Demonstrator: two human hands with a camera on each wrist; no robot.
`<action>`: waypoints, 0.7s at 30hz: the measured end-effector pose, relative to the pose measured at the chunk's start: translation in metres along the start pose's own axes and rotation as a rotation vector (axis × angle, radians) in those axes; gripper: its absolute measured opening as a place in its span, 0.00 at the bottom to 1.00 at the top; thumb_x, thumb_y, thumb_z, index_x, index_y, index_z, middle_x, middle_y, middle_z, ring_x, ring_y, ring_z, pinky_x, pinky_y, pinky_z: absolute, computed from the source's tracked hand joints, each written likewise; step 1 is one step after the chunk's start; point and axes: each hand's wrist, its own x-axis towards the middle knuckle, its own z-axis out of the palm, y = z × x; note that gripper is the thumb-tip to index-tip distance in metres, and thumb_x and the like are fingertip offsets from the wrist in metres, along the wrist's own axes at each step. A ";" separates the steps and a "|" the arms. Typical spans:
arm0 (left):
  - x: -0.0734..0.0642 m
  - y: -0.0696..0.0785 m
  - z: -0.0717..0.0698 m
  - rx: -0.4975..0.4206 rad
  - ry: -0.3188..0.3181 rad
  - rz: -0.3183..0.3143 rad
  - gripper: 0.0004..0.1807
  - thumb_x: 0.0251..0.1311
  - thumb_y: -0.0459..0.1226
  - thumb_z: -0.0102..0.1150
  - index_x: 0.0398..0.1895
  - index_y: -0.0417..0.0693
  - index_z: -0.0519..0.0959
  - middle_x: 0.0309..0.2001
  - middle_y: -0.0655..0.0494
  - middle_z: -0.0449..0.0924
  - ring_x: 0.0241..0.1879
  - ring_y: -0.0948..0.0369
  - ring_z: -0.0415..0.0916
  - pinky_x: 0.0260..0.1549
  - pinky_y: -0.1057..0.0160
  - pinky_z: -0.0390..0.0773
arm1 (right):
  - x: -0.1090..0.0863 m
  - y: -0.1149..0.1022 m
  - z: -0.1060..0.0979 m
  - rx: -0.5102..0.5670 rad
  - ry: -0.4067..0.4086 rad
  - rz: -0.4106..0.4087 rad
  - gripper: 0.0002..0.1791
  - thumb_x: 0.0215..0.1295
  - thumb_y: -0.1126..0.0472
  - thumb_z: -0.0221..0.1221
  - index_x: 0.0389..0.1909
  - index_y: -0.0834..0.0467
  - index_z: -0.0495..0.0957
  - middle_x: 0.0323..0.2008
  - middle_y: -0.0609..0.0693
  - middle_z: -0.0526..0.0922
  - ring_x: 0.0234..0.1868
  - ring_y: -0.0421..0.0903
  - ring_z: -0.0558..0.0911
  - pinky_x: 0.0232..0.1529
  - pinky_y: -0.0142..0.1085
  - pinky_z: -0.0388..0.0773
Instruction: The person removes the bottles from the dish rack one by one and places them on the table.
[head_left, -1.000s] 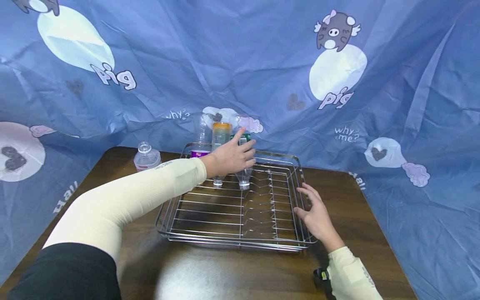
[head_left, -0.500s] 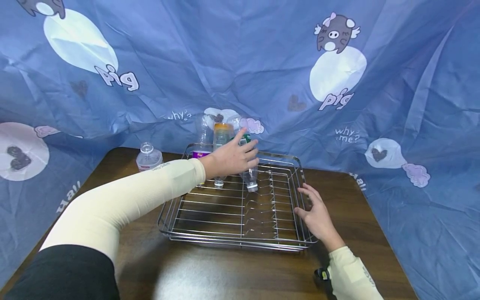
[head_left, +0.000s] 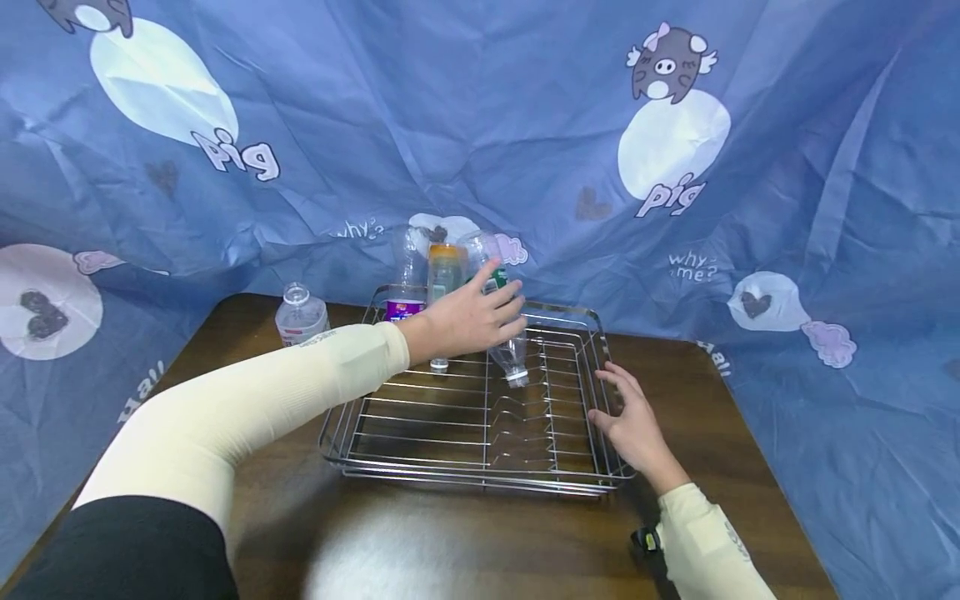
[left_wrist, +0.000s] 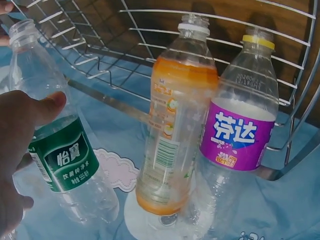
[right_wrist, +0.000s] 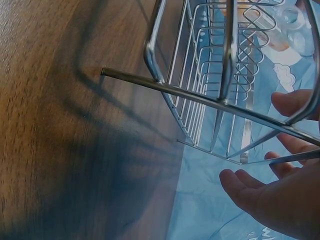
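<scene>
The left hand (head_left: pixel 468 321) grips a smooth, clear plastic bottle (left_wrist: pixel 64 150), green-labelled, tilted neck-down at the back of a shiny wire rack (right_wrist: pixel 192 96). The right hand (head_left: pixel 636 425), fingers parted, curves at the rack's right side. An orange-labelled bottle (left_wrist: pixel 172 130) and a purple-labelled bottle (left_wrist: pixel 237 132) lean nearby; the rack stands on a wood-grained counter (head_left: pixel 562 550).

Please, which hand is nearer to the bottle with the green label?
Left. The left hand grips the green-labelled bottle; the right hand is at the metal rack's right side, apart from that bottle.
</scene>
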 end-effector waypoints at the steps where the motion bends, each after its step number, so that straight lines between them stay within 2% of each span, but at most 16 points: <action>1: -0.001 0.000 -0.001 -0.003 0.001 0.000 0.37 0.64 0.44 0.65 0.75 0.55 0.63 0.73 0.49 0.65 0.74 0.46 0.55 0.70 0.31 0.49 | 0.001 0.000 0.000 -0.012 -0.002 -0.002 0.35 0.57 0.74 0.65 0.67 0.66 0.69 0.75 0.62 0.58 0.72 0.65 0.60 0.68 0.63 0.63; 6: -0.005 0.004 -0.001 -0.003 0.063 0.005 0.35 0.65 0.45 0.64 0.74 0.54 0.64 0.71 0.48 0.68 0.73 0.46 0.59 0.69 0.35 0.58 | 0.003 -0.003 -0.001 -0.054 -0.005 0.000 0.35 0.57 0.73 0.66 0.68 0.66 0.68 0.74 0.62 0.59 0.73 0.65 0.59 0.72 0.61 0.55; 10: -0.007 0.008 0.001 0.005 0.154 -0.009 0.31 0.65 0.42 0.62 0.71 0.55 0.67 0.68 0.48 0.71 0.71 0.47 0.63 0.66 0.38 0.65 | 0.002 -0.003 0.000 -0.084 -0.007 -0.009 0.36 0.57 0.70 0.67 0.68 0.66 0.68 0.74 0.63 0.59 0.73 0.65 0.60 0.71 0.61 0.57; 13: -0.009 0.009 0.000 0.003 0.191 -0.024 0.30 0.65 0.41 0.62 0.69 0.54 0.68 0.67 0.49 0.72 0.70 0.48 0.64 0.65 0.41 0.69 | 0.002 -0.004 -0.001 -0.112 -0.007 -0.029 0.36 0.58 0.68 0.67 0.68 0.65 0.68 0.73 0.64 0.60 0.72 0.66 0.61 0.70 0.62 0.58; 15: -0.009 0.009 -0.002 -0.004 0.188 -0.025 0.30 0.64 0.41 0.62 0.70 0.54 0.68 0.67 0.48 0.72 0.70 0.48 0.64 0.64 0.42 0.70 | 0.001 -0.005 -0.002 -0.130 -0.006 -0.041 0.36 0.58 0.67 0.68 0.68 0.65 0.68 0.73 0.65 0.61 0.71 0.67 0.62 0.70 0.63 0.58; 21: -0.013 0.011 -0.007 -0.032 0.115 -0.020 0.40 0.58 0.44 0.69 0.73 0.52 0.64 0.70 0.47 0.68 0.72 0.47 0.61 0.66 0.42 0.68 | 0.001 -0.007 -0.005 -0.147 -0.016 -0.045 0.37 0.59 0.63 0.67 0.70 0.65 0.66 0.73 0.65 0.61 0.71 0.67 0.62 0.69 0.64 0.59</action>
